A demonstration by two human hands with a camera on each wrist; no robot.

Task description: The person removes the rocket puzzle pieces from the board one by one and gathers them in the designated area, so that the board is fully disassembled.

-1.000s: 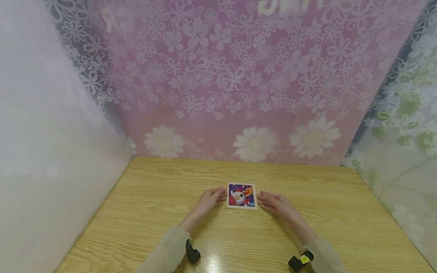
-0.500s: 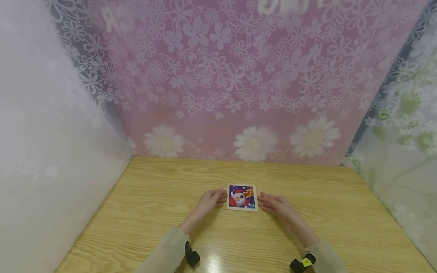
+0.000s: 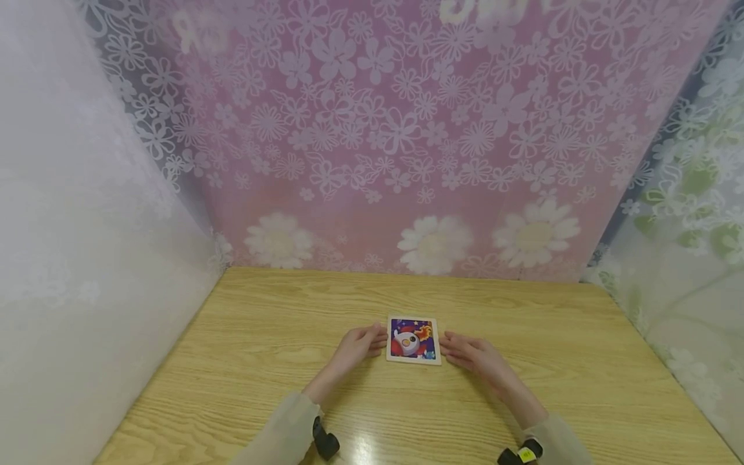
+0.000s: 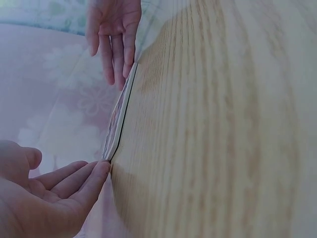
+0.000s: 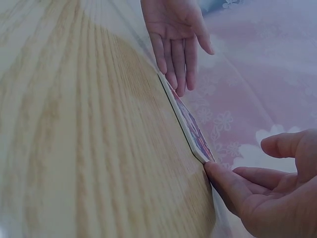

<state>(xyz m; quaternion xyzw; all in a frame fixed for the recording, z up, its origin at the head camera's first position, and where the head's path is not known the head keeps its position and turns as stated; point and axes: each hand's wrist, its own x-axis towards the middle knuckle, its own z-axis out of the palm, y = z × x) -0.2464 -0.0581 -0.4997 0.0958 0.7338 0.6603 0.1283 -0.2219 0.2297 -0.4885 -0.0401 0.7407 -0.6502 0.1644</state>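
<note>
Left hand (image 3: pixel 354 345) is touching one edge of a square picture board (image 3: pixel 414 340) with its fingertips, fingers pretty much straight, and the right hand (image 3: pixel 478 355) is doing the same on the opposite edge. Board's lying face up between them on the wood-grain surface (image 3: pixel 290 310), showing a rocket-looking cartoon, with a pink flowery backdrop (image 3: pixel 372 142) standing behind.

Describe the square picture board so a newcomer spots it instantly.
On the wood-grain table, in front of the pink floral backdrop, find the left hand and right hand. The square picture board lies flat between them. Pale-edged, printed mostly purple and red, it contrasts with the plain table and bare hands around it.
</note>
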